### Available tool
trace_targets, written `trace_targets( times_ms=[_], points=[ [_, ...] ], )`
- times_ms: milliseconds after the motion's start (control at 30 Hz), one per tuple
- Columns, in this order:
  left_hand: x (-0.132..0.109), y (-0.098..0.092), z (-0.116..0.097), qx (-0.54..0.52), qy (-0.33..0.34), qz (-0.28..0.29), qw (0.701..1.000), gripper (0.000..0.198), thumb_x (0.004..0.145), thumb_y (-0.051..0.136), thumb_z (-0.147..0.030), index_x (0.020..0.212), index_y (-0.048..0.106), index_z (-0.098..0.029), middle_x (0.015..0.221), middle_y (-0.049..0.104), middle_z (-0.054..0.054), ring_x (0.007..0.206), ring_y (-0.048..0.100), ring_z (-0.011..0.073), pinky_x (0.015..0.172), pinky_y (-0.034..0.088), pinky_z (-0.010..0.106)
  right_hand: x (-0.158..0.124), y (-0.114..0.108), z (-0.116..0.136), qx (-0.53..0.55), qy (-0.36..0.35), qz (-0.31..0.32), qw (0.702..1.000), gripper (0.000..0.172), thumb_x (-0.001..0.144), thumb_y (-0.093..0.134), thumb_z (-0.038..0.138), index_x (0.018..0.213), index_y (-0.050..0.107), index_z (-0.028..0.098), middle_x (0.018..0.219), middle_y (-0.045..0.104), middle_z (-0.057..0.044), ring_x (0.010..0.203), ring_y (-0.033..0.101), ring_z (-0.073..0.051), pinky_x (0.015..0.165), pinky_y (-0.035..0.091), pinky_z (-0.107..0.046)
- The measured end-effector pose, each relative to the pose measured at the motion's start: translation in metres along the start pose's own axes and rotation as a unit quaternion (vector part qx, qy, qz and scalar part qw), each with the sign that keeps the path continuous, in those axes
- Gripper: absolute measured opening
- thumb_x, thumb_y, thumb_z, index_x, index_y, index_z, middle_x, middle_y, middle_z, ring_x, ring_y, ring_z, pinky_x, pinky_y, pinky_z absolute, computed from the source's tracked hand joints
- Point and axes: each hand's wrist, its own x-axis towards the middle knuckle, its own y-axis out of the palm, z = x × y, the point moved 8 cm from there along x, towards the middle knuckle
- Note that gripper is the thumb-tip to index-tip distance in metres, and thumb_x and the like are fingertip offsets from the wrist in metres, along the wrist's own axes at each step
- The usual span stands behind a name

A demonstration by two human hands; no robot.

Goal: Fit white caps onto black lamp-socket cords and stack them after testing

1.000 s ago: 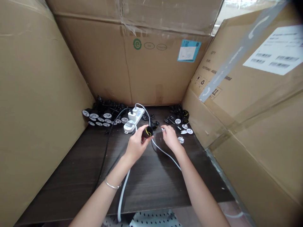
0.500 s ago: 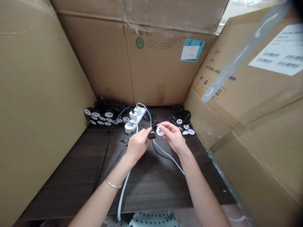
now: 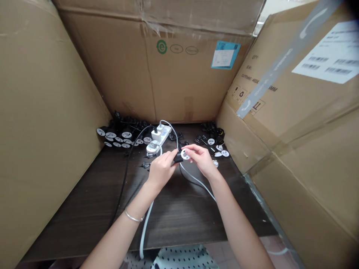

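Note:
My left hand (image 3: 162,168) is closed around a black cylindrical housing (image 3: 177,157), held above the middle of the dark table. A round white disc (image 3: 185,154) with small dark marks sits against the housing's open end. Thumb and fingers of my right hand (image 3: 200,158) pinch this disc; whether it is fully seated I cannot tell. Just left of the hands, small black spiky pieces (image 3: 147,164) lie on the table. Beyond my right hand are loose white discs (image 3: 224,153) and a black cylinder (image 3: 220,133) with a yellow ring inside.
A white power strip (image 3: 159,140) with plugs and cables stands behind my hands. White-ended black cylinders (image 3: 126,135) are stacked at the back left. A white cable (image 3: 146,228) crosses the dark table (image 3: 193,220). Cardboard walls (image 3: 179,86) enclose the back and both sides.
My right hand has brought the white disc from beside the black housing onto its open end. The housing's yellow-lined rim is now covered. The view has shifted slightly.

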Motion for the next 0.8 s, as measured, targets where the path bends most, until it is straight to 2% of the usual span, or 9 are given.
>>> trace_targets(
  times_ms=[333, 700, 800],
  points=[
    [-0.001, -0.007, -0.005, -0.014, 0.033, -0.030, 0.999, 0.035, 0.083, 0.051, -0.026, 0.116, 0.050, -0.014, 0.087, 0.064, 0.007, 0.077, 0.060, 0.0173, 0.069, 0.045, 0.027, 0.001, 0.000, -0.006, 0.046, 0.042, -0.009, 0.998, 0.022, 0.068, 0.067, 0.032, 0.079, 0.061, 0.013, 0.062, 0.054, 0.001, 0.049, 0.043, -0.005, 0.048, 0.033, -0.019],
    [0.001, -0.011, -0.004, -0.054, 0.031, -0.046, 0.997, 0.034, 0.081, 0.053, -0.025, 0.114, 0.050, -0.015, 0.085, 0.063, 0.006, 0.072, 0.059, 0.0158, 0.068, 0.045, 0.027, -0.002, 0.011, -0.003, 0.073, 0.052, 0.029, 0.996, 0.025, 0.065, 0.070, 0.031, 0.074, 0.055, 0.014, 0.064, 0.052, 0.002, 0.050, 0.041, -0.004, 0.045, 0.030, -0.018],
    [0.001, -0.010, -0.003, -0.076, 0.023, -0.042, 0.996, 0.038, 0.082, 0.053, -0.027, 0.118, 0.047, -0.017, 0.092, 0.063, 0.007, 0.079, 0.060, 0.0167, 0.073, 0.046, 0.028, -0.005, 0.019, -0.006, 0.119, 0.073, 0.050, 0.989, 0.027, 0.065, 0.071, 0.032, 0.075, 0.052, 0.014, 0.065, 0.049, 0.003, 0.049, 0.039, -0.004, 0.044, 0.028, -0.017]
  ],
)
